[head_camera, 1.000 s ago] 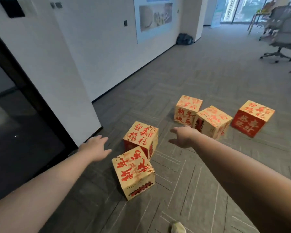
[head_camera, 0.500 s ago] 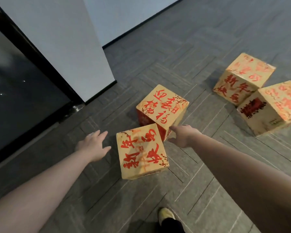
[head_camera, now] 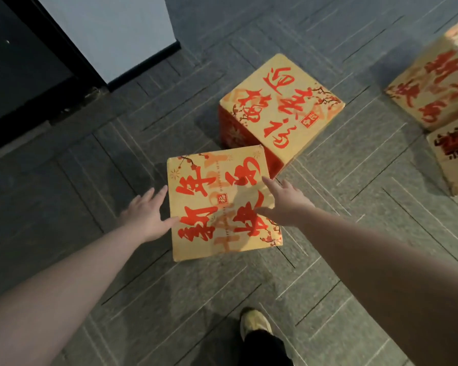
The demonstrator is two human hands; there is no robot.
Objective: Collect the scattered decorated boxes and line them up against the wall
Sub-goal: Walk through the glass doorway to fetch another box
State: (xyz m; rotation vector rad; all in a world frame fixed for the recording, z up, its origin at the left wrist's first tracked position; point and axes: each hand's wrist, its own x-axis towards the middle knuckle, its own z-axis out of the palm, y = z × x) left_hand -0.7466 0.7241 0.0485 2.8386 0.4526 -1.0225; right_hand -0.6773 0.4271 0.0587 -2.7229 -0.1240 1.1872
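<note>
A yellow box with red calligraphy (head_camera: 217, 202) sits on the grey carpet straight below me. My left hand (head_camera: 146, 215) is spread flat by its left edge, thumb touching the top corner. My right hand (head_camera: 286, 204) is spread over its right edge, fingers apart. Neither hand grips the box. A second decorated box (head_camera: 280, 107) stands just behind it, corner to corner. Two more boxes show at the right edge: one far (head_camera: 434, 85), one nearer (head_camera: 452, 157), both cut off by the frame.
A white wall (head_camera: 109, 33) with a dark skirting ends at upper left, beside a dark glass door (head_camera: 19, 62). My shoe (head_camera: 254, 323) and dark trouser leg stand on the carpet below the near box.
The view has dropped and closed in on the near box. Both hands have moved in from the air onto its left and right edges, fingers now spread.
</note>
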